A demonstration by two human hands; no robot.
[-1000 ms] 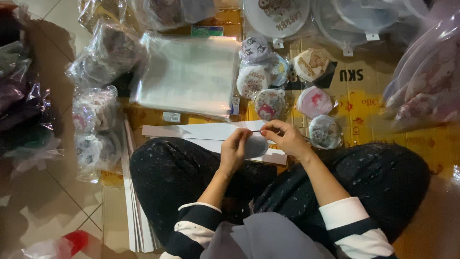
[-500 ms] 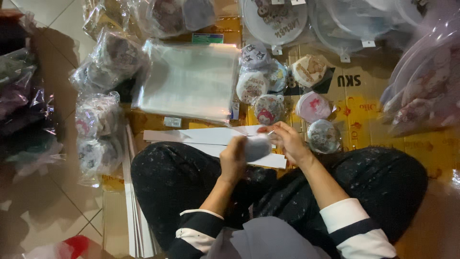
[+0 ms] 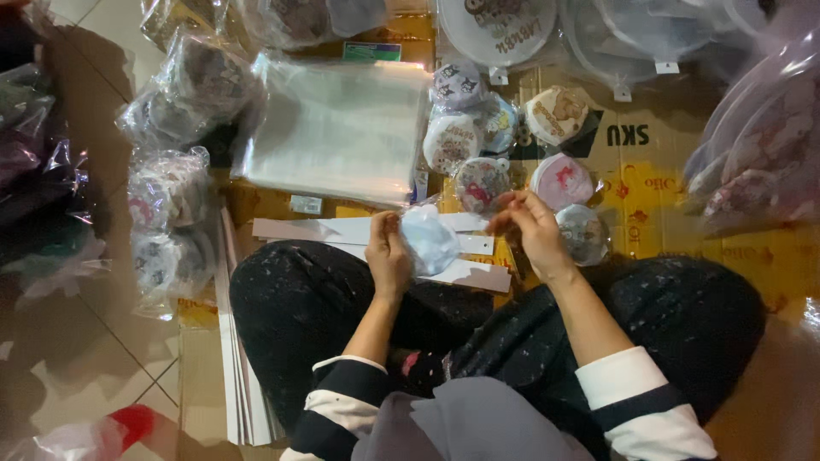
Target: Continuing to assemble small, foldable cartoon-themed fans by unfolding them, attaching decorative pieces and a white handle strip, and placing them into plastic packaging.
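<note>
Pouch (image 3: 430, 240): sitting wrapped in clear film, apparently round.
Left hand (image 3: 389, 253): gripping pouch.
Right hand (image 3: 530, 224): fingertips pinching together, just beside it.

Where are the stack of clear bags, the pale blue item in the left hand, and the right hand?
stack of clear bags (image 3: 337, 128): head view, middle of the top sheet.
pale blue item (image 3: 431, 242): head view, its exposed centre.
left hand (image 3: 389, 252): head view, back of the hand.
right hand (image 3: 531, 226): head view, back of the hand.
</note>
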